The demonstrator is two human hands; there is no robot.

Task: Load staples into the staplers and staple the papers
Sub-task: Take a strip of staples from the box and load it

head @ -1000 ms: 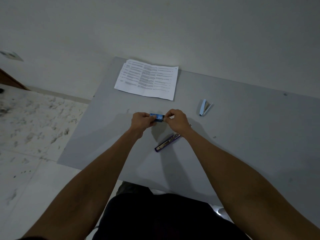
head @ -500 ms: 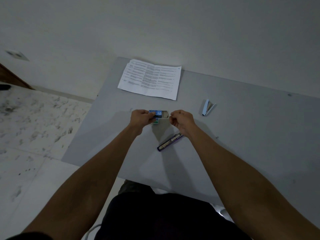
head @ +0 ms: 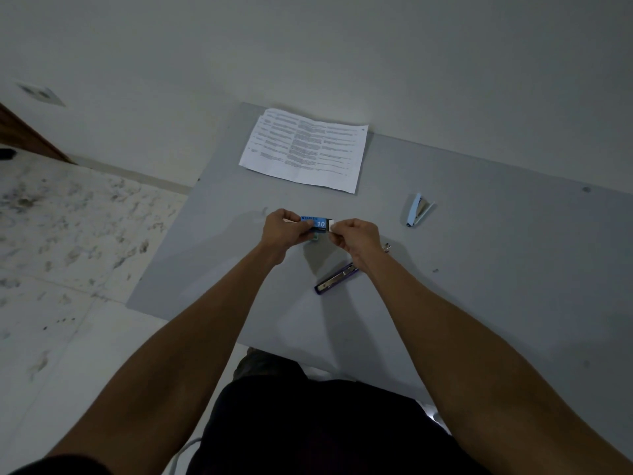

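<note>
Left hand: closed around the left end of the staple box, holding it just above the table, near the middle of the scene.
Staple box: small, blue, a white "10" on its top; its long axis runs left to right, spanning the gap between the two hands.
Box drawer: a pale end shows at the right end of the box, slid out a little; it lies straight toward the right hand, so I judge the pull goes rightward along the box's length.
Right hand: fingers pinched shut on that pale end; this hand is the nearer one to the staples, the left one only steadies the sleeve.
Purple stapler: lies open and flat on the table, just near of the right hand, slanting from near-left to far-right; its metal channel faces up.
Papers: flat on the far side of the table, well apart from both hands.
Light blue stapler: far right of the hands, propped partly open, untouched.
Hidden: the purple stapler's far end goes under the right wrist; the staples themselves cannot be made out; a green patch under the box is too small to tell; a small metal bit beside the right wrist is unclear.
</note>
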